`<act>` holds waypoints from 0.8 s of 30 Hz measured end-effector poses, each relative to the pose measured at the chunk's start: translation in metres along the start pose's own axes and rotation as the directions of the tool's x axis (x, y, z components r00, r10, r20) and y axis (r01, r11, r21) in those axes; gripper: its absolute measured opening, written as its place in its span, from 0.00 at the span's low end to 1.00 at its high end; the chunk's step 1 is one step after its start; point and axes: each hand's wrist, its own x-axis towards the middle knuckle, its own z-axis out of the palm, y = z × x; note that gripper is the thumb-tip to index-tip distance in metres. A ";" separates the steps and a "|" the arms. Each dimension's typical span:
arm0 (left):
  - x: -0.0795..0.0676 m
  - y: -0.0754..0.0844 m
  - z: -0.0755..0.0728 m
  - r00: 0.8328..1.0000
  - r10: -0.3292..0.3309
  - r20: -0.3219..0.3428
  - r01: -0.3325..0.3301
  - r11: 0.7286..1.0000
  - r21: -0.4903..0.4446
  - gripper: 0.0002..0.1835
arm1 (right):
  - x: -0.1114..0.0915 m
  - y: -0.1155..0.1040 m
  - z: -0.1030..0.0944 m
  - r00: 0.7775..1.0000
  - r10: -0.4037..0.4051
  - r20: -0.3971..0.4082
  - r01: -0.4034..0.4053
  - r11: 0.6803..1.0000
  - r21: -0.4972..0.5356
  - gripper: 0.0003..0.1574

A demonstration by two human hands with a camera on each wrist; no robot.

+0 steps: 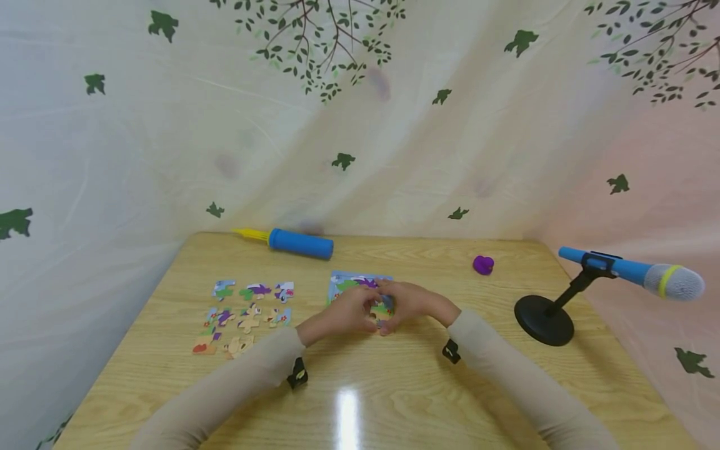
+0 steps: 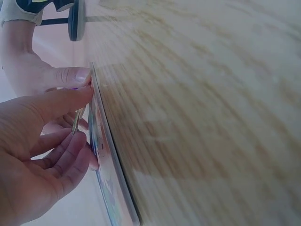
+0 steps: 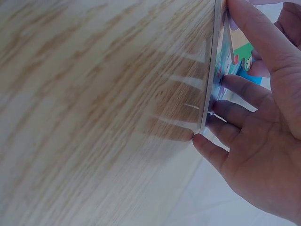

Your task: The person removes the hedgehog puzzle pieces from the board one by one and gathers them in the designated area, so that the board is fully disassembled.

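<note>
A jigsaw puzzle board (image 1: 360, 276) with a colourful picture and a pale blue border lies on the table between the two hands. My left hand (image 1: 351, 309) is over its left part, with a thin puzzle piece (image 2: 77, 121) pinched at its fingertips and tilted up from the board. From the other side, my right hand (image 1: 413, 304) holds the board, thumb near the front edge and fingers (image 3: 230, 114) spread along the right side. Fingers cover much of the picture. Loose puzzle pieces (image 1: 249, 320) lie in rough rows to the left.
A blue hand pump (image 1: 300, 244) with a yellow nozzle lies at the back. Farther right sits a small purple object (image 1: 483, 265). At the right edge, a blue toy microphone (image 1: 630, 270) rests on a stand with a round black base (image 1: 543, 320). A patterned cloth hangs behind.
</note>
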 end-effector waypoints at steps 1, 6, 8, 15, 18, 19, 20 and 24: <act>0.000 0.000 0.000 1.000 0.000 -0.001 0.000 1.000 0.009 0.27 | 0.000 0.000 0.000 1.000 -0.006 -0.001 0.006 1.000 0.000 0.59; -0.002 0.002 -0.002 1.000 -0.022 0.003 0.021 1.000 0.020 0.25 | 0.001 0.001 0.002 1.000 -0.018 -0.002 0.018 1.000 -0.002 0.57; -0.004 0.002 -0.005 0.999 -0.045 0.008 0.045 0.999 0.021 0.24 | 0.001 0.002 0.002 1.000 -0.020 -0.001 0.020 1.000 -0.005 0.58; -0.021 -0.006 -0.021 0.995 -0.094 -0.042 0.096 0.994 0.052 0.24 | 0.002 0.001 0.002 1.000 -0.002 0.003 0.003 0.999 -0.038 0.63; -0.032 -0.010 -0.035 0.990 -0.114 -0.077 0.117 0.993 0.032 0.27 | 0.002 0.001 0.002 1.000 0.004 0.005 -0.004 0.999 -0.045 0.63; -0.037 -0.010 -0.041 0.989 -0.125 -0.084 0.127 0.992 0.018 0.27 | 0.002 0.001 0.002 1.000 0.003 0.005 -0.003 0.999 -0.045 0.63; -0.041 -0.011 -0.047 0.986 -0.134 -0.097 0.135 0.991 0.013 0.29 | 0.003 0.001 0.002 1.000 0.006 0.005 -0.005 0.999 -0.048 0.63; -0.059 -0.017 -0.074 0.974 -0.173 -0.146 0.176 0.984 0.002 0.30 | 0.002 0.002 0.003 1.000 0.017 0.005 -0.017 0.999 -0.042 0.63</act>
